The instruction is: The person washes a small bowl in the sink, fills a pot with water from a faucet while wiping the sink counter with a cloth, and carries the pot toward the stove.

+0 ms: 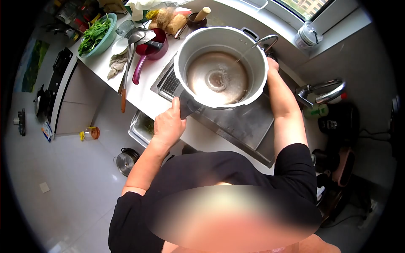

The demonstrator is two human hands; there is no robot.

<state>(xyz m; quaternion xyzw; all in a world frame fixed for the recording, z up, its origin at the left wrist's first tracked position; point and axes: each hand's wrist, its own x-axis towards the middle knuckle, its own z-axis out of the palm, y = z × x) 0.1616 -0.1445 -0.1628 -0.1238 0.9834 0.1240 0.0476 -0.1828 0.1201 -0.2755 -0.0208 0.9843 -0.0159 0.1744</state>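
A large metal pot (181, 63) stands over the sink area, with water running into it from a thin curved spout (270, 37) at its upper right. Some water covers the pot's bottom. My left hand (170, 123) is closed round the pot's black handle (190, 106) at the lower left, thumb on top. On the far right side, my right hand (273, 64) reaches to the pot's edge beside the spout's base; its fingers are mostly hidden behind the rim.
A purple saucepan (159, 50), long utensils (126, 71) and a bowl of greens (110, 36) stand on the left counter. A second faucet (310, 92) is at right. A lidded pot (126, 161) and a bottle (92, 133) are on the floor.
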